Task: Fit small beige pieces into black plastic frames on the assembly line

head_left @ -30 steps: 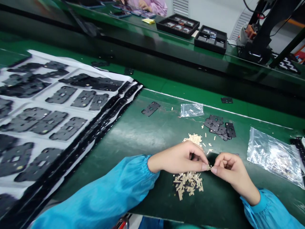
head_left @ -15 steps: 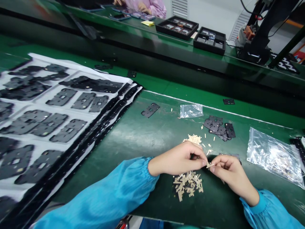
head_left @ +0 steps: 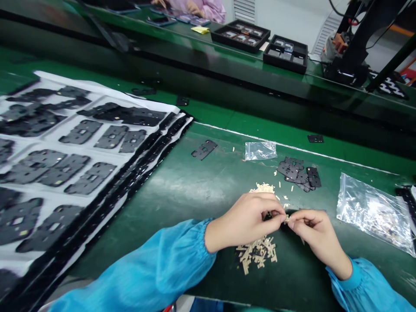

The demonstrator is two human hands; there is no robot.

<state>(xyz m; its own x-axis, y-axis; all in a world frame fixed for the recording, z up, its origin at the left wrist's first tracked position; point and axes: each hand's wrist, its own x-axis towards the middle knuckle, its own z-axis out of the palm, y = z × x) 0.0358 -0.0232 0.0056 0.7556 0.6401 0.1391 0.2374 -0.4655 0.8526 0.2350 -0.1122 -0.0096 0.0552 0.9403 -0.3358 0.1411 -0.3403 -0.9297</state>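
Observation:
My left hand (head_left: 247, 219) is closed in a pinch on a small beige strip piece (head_left: 286, 219). At the other side of that same piece, the thumb and forefinger of my right hand (head_left: 316, 232) pinch it too; the fingertips of both hands almost meet. Fingers hide most of the piece. Under my left wrist lies a heap of beige and dark strips (head_left: 258, 255). Behind that hand is a second pile of smaller pale pieces (head_left: 264, 188), partly covered, with a few loose bits (head_left: 286, 198) to its right.
Several black plates (head_left: 297, 173) lie beyond my hands, near a small clear bag (head_left: 260, 151). A larger clear bag (head_left: 373, 212) holds small parts at right. White-lined trays (head_left: 100, 151) of black plates fill the left. Black boxes (head_left: 286, 54) and a person's pink sleeve (head_left: 214, 9) are across the bench.
Both hands stay together over the bench. My fingertips have moved slightly up, and the small piece between them shows less. My left wrist sits a little lower.

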